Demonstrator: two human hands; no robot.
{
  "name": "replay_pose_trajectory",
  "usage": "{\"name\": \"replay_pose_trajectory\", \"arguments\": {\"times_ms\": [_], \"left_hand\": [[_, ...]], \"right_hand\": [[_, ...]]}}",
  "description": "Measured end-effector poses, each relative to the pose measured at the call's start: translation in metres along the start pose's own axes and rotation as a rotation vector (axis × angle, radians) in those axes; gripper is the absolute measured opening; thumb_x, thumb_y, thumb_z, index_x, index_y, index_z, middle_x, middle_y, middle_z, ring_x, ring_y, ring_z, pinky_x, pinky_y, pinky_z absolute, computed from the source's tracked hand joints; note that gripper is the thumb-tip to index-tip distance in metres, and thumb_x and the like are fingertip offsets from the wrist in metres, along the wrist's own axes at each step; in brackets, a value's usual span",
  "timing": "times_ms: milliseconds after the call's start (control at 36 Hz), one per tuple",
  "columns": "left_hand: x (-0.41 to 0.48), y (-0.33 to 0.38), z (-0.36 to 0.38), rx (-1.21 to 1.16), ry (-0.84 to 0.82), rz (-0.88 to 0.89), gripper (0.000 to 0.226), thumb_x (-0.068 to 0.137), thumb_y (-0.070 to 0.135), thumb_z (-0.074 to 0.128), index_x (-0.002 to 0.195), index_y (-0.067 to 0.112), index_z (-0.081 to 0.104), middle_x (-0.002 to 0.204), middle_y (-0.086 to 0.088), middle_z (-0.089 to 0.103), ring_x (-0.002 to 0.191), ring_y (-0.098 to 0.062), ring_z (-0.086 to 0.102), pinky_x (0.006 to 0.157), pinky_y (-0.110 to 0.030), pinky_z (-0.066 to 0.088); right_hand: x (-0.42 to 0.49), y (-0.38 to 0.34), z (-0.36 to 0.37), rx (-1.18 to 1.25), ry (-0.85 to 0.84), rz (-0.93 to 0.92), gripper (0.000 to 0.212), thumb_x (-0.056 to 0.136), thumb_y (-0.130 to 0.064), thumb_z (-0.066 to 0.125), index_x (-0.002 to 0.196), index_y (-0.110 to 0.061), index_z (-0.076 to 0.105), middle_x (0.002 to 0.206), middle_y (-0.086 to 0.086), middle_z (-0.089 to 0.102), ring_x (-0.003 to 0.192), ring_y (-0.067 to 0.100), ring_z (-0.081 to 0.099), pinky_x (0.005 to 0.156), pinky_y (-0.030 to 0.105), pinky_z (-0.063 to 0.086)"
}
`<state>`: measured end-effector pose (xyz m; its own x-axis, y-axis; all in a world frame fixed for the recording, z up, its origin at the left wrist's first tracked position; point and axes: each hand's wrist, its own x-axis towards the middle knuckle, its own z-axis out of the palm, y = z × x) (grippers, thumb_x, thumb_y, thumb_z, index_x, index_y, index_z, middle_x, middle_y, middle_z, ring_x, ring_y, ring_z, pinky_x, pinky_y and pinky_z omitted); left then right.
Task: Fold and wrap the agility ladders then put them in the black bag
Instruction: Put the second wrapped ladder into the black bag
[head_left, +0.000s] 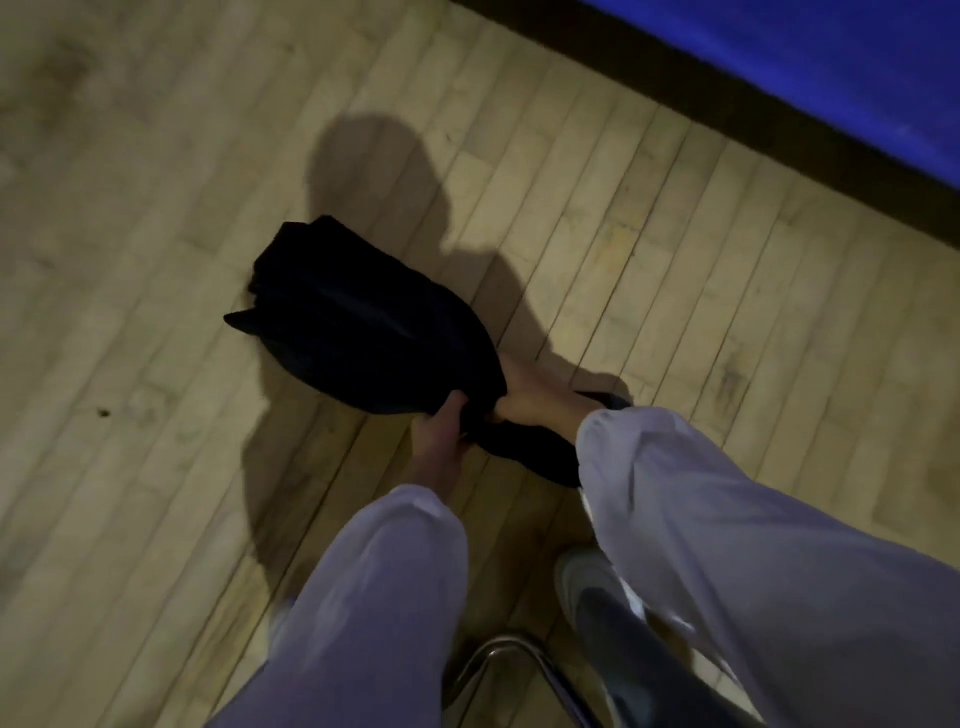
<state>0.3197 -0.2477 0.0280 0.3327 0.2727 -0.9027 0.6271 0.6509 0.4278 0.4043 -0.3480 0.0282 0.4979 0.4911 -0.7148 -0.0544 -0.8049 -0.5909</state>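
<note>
The black bag hangs bulging in front of me above the wooden floor, its mouth gathered toward me. My left hand grips the near edge of the bag's mouth from below. From the right, my right hand grips the bunched black fabric at the mouth. No agility ladder shows; what is inside the bag is hidden. The picture is dim and blurred.
A pale wooden plank floor lies all around. A dark border and a blue area run along the upper right. A curved metal tube, perhaps a chair frame, sits at the bottom middle beside my shoe.
</note>
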Motion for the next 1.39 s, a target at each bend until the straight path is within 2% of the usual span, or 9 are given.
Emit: {"name": "replay_pose_trajectory", "arguments": {"times_ms": [194,306,444,611,694,778,861,944,1389], "left_hand": [[-0.137,0.127,0.005,-0.032,-0.048,0.192,0.041,0.088,0.017,0.063,0.125,0.001,0.056,0.095,-0.005,0.065,0.073,-0.014,0.065,0.05,-0.02,0.049],[-0.239,0.221,0.011,-0.069,-0.087,0.323,0.037,0.088,0.014,0.064,0.123,0.006,0.055,0.097,-0.001,0.067,0.07,-0.009,0.07,0.053,-0.02,0.052],[-0.388,0.353,0.013,-0.101,-0.165,0.553,0.037,0.093,0.009,0.058,0.129,0.006,0.052,0.109,-0.006,0.066,0.079,-0.012,0.07,0.058,-0.021,0.054],[-0.56,0.506,-0.002,-0.068,-0.345,0.741,0.02,0.093,0.005,0.05,0.107,0.01,0.064,0.092,-0.008,0.07,0.081,-0.019,0.068,0.068,-0.034,0.057],[-0.646,0.576,-0.004,-0.069,-0.415,0.822,0.013,0.094,-0.003,0.046,0.088,-0.001,0.058,0.064,-0.018,0.066,0.052,-0.013,0.064,0.046,-0.022,0.052],[-0.716,0.633,-0.003,-0.102,-0.49,0.906,0.014,0.093,-0.006,0.046,0.1,-0.005,0.058,0.073,-0.027,0.066,0.053,-0.012,0.066,0.049,-0.022,0.055],[-0.781,0.683,0.0,-0.077,-0.565,1.01,0.018,0.092,-0.004,0.05,0.103,0.002,0.062,0.089,-0.008,0.075,0.08,-0.019,0.072,0.07,-0.032,0.06],[-0.842,0.723,0.01,-0.066,-0.63,1.097,0.016,0.093,-0.004,0.049,0.098,0.002,0.063,0.084,-0.005,0.075,0.075,-0.015,0.072,0.063,-0.028,0.06],[-0.987,0.887,0.153,-0.128,-0.911,1.305,0.011,0.094,0.0,0.052,0.094,0.0,0.064,0.085,-0.009,0.072,0.072,-0.012,0.072,0.059,-0.023,0.058]], "right_hand": [[-0.099,-0.162,-0.111,-0.052,-0.006,-0.089,0.051,0.08,0.0,0.065,0.125,-0.017,0.049,0.101,0.001,0.057,0.096,0.02,0.055,0.066,0.026,0.045],[-0.168,-0.271,-0.183,-0.027,0.048,-0.131,0.078,0.061,-0.015,0.076,0.134,-0.018,0.049,0.123,0.005,0.06,0.114,0.024,0.057,0.094,0.042,0.05],[-0.255,-0.433,-0.279,-0.247,0.051,-0.274,0.048,0.055,-0.021,0.077,0.099,-0.012,0.061,0.104,0.007,0.064,0.096,0.023,0.061,0.08,0.036,0.05],[-0.37,-0.617,-0.384,-0.308,0.142,-0.409,0.045,0.07,-0.007,0.076,0.112,-0.01,0.062,0.117,0.012,0.064,0.105,0.029,0.061,0.093,0.043,0.051],[-0.444,-0.704,-0.432,-0.321,0.191,-0.48,0.047,0.071,-0.003,0.076,0.115,-0.011,0.059,0.12,0.011,0.063,0.11,0.027,0.059,0.098,0.039,0.048],[-0.508,-0.769,-0.469,-0.339,0.253,-0.521,0.046,0.068,-0.007,0.078,0.112,-0.008,0.064,0.11,0.007,0.066,0.102,0.023,0.064,0.092,0.033,0.052],[-0.574,-0.819,-0.504,-0.336,0.341,-0.553,0.037,0.072,-0.007,0.076,0.108,-0.01,0.067,0.098,0.002,0.069,0.085,0.014,0.066,0.072,0.018,0.054],[-0.636,-0.862,-0.534,-0.376,0.445,-0.585,0.03,0.076,-0.011,0.076,0.103,-0.016,0.066,0.094,-0.003,0.069,0.08,0.009,0.066,0.064,0.015,0.051],[-0.767,-0.974,-0.718,-0.682,0.954,-0.572,0.057,0.077,-0.03,0.078,0.128,-0.015,0.058,0.119,0.0,0.062,0.105,0.018,0.06,0.093,0.032,0.049]]}}
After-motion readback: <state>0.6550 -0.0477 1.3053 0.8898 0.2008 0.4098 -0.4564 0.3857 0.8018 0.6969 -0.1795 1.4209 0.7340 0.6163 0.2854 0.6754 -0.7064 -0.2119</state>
